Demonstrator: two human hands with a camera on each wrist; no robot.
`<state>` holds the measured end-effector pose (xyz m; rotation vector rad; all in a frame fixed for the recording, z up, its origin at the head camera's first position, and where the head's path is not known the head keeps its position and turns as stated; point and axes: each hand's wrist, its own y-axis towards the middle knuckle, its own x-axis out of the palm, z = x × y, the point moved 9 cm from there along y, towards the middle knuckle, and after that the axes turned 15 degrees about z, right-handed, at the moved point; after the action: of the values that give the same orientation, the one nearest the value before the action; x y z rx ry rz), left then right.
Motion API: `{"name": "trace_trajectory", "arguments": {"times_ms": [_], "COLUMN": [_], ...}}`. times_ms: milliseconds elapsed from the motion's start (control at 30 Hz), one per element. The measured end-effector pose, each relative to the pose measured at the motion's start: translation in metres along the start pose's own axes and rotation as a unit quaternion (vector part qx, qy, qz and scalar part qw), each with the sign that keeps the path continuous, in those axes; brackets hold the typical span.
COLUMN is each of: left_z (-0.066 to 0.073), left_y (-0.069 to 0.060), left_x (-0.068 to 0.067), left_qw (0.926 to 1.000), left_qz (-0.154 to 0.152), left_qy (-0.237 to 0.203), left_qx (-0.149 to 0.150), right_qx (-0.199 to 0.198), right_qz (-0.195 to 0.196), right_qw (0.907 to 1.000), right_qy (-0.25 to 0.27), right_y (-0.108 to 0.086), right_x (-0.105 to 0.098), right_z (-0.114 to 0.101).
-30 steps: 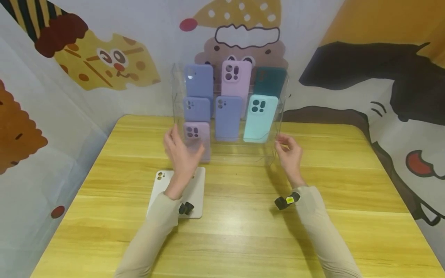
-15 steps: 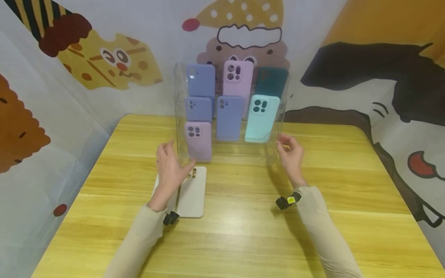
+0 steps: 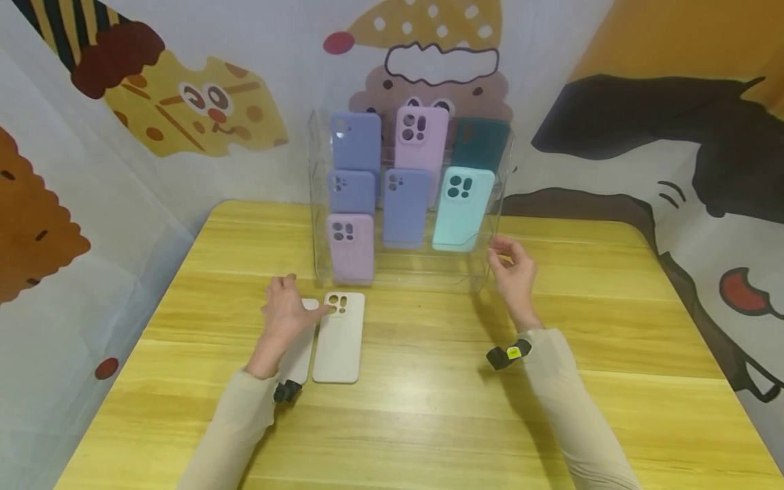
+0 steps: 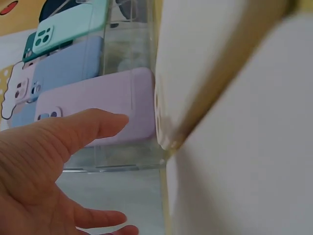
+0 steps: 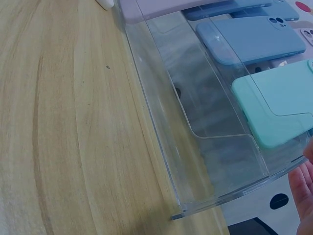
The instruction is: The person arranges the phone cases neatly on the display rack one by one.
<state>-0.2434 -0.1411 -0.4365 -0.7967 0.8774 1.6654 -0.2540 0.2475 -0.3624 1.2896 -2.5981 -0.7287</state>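
Note:
My left hand [image 3: 283, 316] hovers above or touches a white phone case [image 3: 298, 364], covering its upper part; which of these cannot be told. Its thumb is spread from the fingers, and nothing lies between them in the left wrist view. A second white phone case [image 3: 339, 350] lies alongside, below the thumb tip. My right hand [image 3: 513, 275] pinches the right side wall of a clear tiered display stand [image 3: 422, 278]; the right wrist view catches only part of those fingers [image 5: 301, 191]. On the stand's lowest tier, at left, leans a pink phone case [image 3: 353, 262].
Higher tiers hold several more cases, among them a blue one [image 3: 406, 211], a mint one [image 3: 463, 214], a lilac one [image 3: 429, 153] and a dark teal one [image 3: 480, 150]. The stand is on a wooden table [image 3: 429, 422], before a cartoon-printed cloth [image 3: 245, 34].
My left hand has drawn back from the pink case on the stand, down and left to the white cases. The right hand stays at the stand's side.

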Motion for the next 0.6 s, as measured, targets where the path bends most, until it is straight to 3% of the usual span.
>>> {"name": "trace_trajectory", "arguments": {"times_ms": [300, 600], "left_z": [-0.011, -0.014], "left_y": [-0.005, -0.005], "left_x": [0.009, 0.014], "left_qw": [0.9959, 0.9941], "left_qz": [-0.066, -0.083], "left_qy": [0.057, 0.067], "left_qx": [-0.021, -0.019], "right_qx": [0.000, 0.010], "right_qz": [0.000, -0.001], "right_qw": [1.0000, 0.9999], "right_qy": [0.002, 0.002], "right_y": [0.000, 0.000], "right_x": [0.000, 0.000], "right_z": [0.000, 0.000]}}
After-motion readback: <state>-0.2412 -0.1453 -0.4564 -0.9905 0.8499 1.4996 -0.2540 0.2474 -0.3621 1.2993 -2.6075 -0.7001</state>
